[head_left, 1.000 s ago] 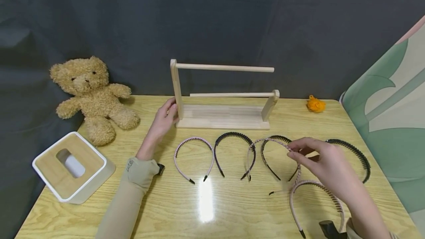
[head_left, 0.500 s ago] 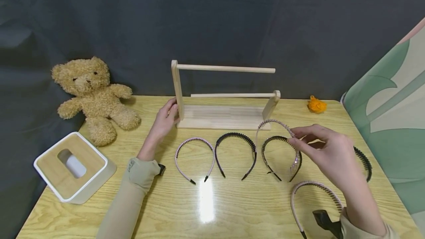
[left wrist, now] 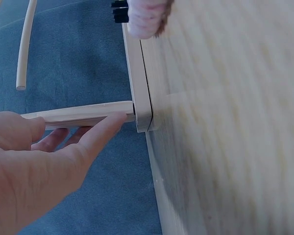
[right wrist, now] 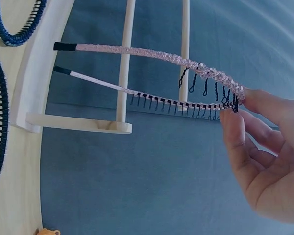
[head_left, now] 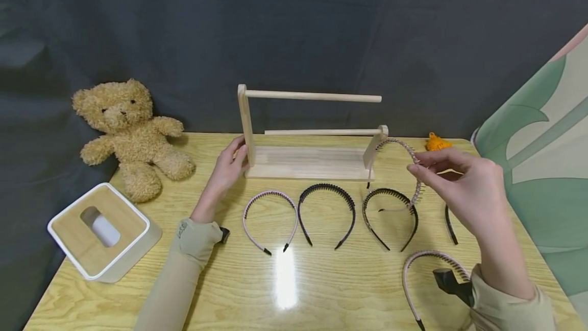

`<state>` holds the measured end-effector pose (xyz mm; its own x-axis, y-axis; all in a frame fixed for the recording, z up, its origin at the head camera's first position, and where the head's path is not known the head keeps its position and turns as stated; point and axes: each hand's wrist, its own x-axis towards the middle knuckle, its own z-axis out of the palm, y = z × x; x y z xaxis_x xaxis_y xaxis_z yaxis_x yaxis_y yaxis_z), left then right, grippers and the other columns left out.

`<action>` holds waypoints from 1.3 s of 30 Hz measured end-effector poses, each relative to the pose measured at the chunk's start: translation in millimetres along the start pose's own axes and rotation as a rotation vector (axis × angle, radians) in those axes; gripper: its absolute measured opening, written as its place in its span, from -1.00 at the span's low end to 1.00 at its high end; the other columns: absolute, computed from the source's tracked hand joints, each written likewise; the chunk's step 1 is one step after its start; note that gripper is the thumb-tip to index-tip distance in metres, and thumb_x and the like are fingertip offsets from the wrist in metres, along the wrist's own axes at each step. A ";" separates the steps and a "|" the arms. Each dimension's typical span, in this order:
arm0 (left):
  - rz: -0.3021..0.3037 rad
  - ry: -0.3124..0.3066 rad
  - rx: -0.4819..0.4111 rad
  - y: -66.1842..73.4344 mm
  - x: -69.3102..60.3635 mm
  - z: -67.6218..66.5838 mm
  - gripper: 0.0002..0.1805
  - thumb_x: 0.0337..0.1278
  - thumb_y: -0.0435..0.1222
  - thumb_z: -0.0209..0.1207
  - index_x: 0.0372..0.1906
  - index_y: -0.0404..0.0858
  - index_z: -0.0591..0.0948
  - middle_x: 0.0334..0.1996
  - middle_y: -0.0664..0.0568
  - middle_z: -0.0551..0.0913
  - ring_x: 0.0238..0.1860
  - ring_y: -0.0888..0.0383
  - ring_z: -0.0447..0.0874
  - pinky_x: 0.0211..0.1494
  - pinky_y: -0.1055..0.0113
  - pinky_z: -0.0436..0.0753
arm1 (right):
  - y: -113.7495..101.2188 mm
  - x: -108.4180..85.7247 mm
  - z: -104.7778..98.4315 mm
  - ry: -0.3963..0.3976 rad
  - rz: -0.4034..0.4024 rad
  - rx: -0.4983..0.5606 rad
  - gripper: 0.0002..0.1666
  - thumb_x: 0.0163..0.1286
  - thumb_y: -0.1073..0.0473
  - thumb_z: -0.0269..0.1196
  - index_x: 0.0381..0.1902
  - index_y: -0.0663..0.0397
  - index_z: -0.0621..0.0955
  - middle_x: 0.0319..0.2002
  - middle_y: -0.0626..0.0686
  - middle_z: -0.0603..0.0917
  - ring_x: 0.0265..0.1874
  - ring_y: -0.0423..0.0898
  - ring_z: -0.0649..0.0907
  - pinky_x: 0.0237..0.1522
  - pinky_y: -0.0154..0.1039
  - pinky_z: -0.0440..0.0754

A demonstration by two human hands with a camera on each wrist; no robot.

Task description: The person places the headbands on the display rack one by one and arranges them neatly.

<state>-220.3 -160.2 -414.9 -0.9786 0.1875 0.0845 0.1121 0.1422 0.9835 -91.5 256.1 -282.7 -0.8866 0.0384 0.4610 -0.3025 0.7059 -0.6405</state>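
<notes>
In the head view my left hand (head_left: 227, 166) holds the left upright (head_left: 245, 125) of a wooden rack with a flat base and two horizontal rods. The left wrist view shows thumb and fingers on opposite sides of that post (left wrist: 83, 113). My right hand (head_left: 470, 185) pinches a pink sequined headband (right wrist: 154, 53) with small black comb teeth, raised above the table at the rack's right end. Its black-tipped ends point toward the rack in the right wrist view. Both rods, the upper one (head_left: 317, 96) and the lower one (head_left: 321, 132), carry nothing.
On the table lie a lilac headband (head_left: 269, 192), a black headband (head_left: 326, 186), a dark patterned headband (head_left: 386, 191), a pale pink headband (head_left: 405, 275) and a dark headband (head_left: 450, 226) partly behind my right hand. A teddy bear (head_left: 135, 139), tissue box (head_left: 133, 254) and orange object (head_left: 435, 142) stand around.
My right hand has lifted the pink headband up and away from me, from over the table headbands to the rack's right end. My left hand stays on the rack.
</notes>
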 end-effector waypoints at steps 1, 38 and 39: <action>-0.001 0.000 0.003 0.3 0.0 0.0 -0.46 0.81 -0.30 -0.23 0.67 -0.36 0.21 0.53 -0.38 0.27 0.54 -0.38 0.27 0.52 -0.19 0.44 | -0.4 2.1 -0.7 0.005 0.003 0.002 -0.80 0.25 0.40 0.58 -0.17 0.24 0.83 -0.25 -0.35 0.81 -0.36 -0.54 0.69 -0.24 -0.69 0.64; -0.006 0.008 0.002 -2.7 1.7 -0.4 -0.46 0.81 -0.29 -0.21 0.67 -0.35 0.22 0.53 -0.36 0.28 0.53 -0.37 0.30 0.52 -0.15 0.44 | -25.0 72.9 6.6 0.115 -0.013 0.079 -0.74 0.32 0.20 0.59 -0.10 0.24 0.84 -0.38 -0.46 0.74 -0.41 -0.40 0.73 -0.27 -0.58 0.65; -0.007 0.008 0.002 -2.5 1.8 -0.2 -0.46 0.81 -0.29 -0.21 0.67 -0.36 0.22 0.53 -0.36 0.28 0.53 -0.37 0.30 0.52 -0.15 0.44 | -25.8 74.2 8.0 0.112 -0.015 0.082 -0.74 0.32 0.20 0.59 -0.10 0.24 0.84 -0.38 -0.45 0.74 -0.41 -0.41 0.73 -0.27 -0.58 0.66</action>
<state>-222.4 -160.4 -417.2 -0.9807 0.1787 0.0793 0.1060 0.1453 0.9837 -152.2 235.1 -236.9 -0.8384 0.1100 0.5339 -0.3472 0.6474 -0.6785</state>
